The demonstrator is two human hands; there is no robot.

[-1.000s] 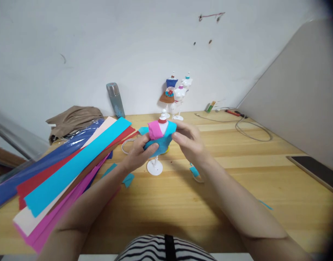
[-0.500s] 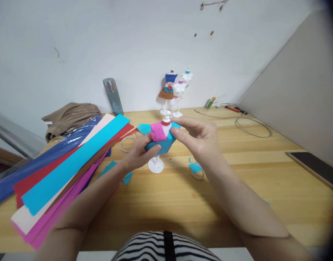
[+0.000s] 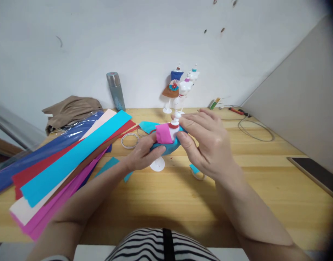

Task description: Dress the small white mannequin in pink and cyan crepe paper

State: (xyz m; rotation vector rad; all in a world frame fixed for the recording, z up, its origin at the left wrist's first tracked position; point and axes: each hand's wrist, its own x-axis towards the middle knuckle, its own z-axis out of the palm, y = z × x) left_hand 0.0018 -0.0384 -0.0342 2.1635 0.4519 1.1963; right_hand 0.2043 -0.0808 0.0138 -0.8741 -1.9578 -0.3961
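Observation:
A small white mannequin (image 3: 175, 135) with a red neck band is wrapped in blue paper (image 3: 170, 148), and a pink paper piece (image 3: 164, 134) covers one shoulder. My left hand (image 3: 144, 151) grips its left side, thumb in front on the blue paper. On the other side my right hand (image 3: 207, 139) touches the blue paper and the neck area, thumb against the shoulder and fingers partly spread behind. The round white base (image 3: 157, 164) shows below, with the figure tilted over it.
Coloured paper strips (image 3: 74, 159) fan out at the left. A tape roll (image 3: 130, 141) lies beside my left hand. Several mannequins (image 3: 176, 75) and a flask (image 3: 116, 91) stand behind. A phone (image 3: 316, 175), a cable (image 3: 253, 136) and another roll (image 3: 197, 174) are on the right.
The mannequin is more tilted. My right hand's fingers have stretched out more over its right side, while my left hand keeps its hold. The view has shifted slightly.

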